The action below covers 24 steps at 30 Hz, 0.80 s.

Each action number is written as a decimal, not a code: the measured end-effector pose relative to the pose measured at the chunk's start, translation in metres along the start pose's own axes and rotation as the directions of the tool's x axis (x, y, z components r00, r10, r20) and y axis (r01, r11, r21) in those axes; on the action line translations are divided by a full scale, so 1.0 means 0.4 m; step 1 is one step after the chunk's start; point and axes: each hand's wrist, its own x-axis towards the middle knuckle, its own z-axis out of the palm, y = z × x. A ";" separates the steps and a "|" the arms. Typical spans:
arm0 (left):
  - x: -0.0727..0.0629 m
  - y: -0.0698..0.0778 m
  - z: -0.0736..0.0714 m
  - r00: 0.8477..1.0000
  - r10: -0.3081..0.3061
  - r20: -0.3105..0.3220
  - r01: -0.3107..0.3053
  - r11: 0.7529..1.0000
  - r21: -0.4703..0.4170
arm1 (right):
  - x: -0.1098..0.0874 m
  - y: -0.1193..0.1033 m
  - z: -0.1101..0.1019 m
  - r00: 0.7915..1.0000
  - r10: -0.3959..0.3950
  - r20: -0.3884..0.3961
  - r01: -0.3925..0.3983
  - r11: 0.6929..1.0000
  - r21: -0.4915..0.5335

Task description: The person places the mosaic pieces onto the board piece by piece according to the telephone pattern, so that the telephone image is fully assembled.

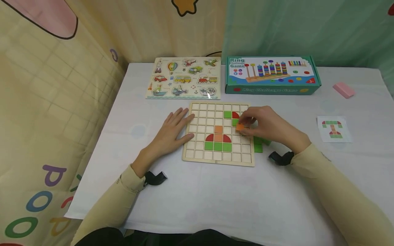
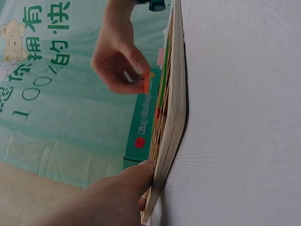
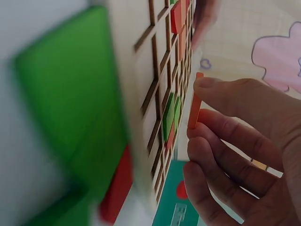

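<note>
A wooden grid board [image 1: 200, 154] lies on the white cloth, with green squares [image 1: 218, 146], orange squares [image 1: 218, 129] and red quarter-round pieces [image 1: 226, 138] set in some cells. Above its right part, my right hand [image 1: 264, 124] pinches an orange square tile [image 3: 195, 106] between thumb and fingers, apart from the board in the right wrist view. My left hand [image 1: 169, 133] rests at the board's left edge, fingers extended, thumb and fingertips touching the rim. Loose green tiles [image 1: 258, 147] lie beside the board's right edge, partly under my right hand; a red piece [image 3: 116, 188] shows among them.
A small pattern card [image 1: 333, 129] lies to the right, with a pink block [image 1: 343, 90] behind it. Along the back stand a vehicle picture puzzle [image 1: 183, 78] and a Ring Challenge Game box [image 1: 272, 76]. Curtains hang behind the table.
</note>
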 end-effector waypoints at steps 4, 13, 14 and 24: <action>-0.002 -0.001 -0.002 1.000 0.005 -0.005 -0.005 1.000 -0.002 | 0.078 -0.031 0.015 0.999 0.007 0.032 -0.007 1.000 -0.007; 0.002 -0.001 -0.002 1.000 0.004 0.001 -0.004 1.000 0.015 | 0.146 -0.066 0.047 1.000 0.002 0.027 0.000 0.998 -0.068; 0.002 0.000 -0.002 1.000 0.005 -0.001 -0.005 1.000 0.016 | 0.147 -0.067 0.050 1.000 -0.002 0.025 0.004 0.997 -0.076; 0.000 0.000 -0.002 1.000 -0.001 0.004 0.001 1.000 0.005 | 0.148 -0.069 0.064 0.998 -0.021 0.060 0.024 0.999 -0.048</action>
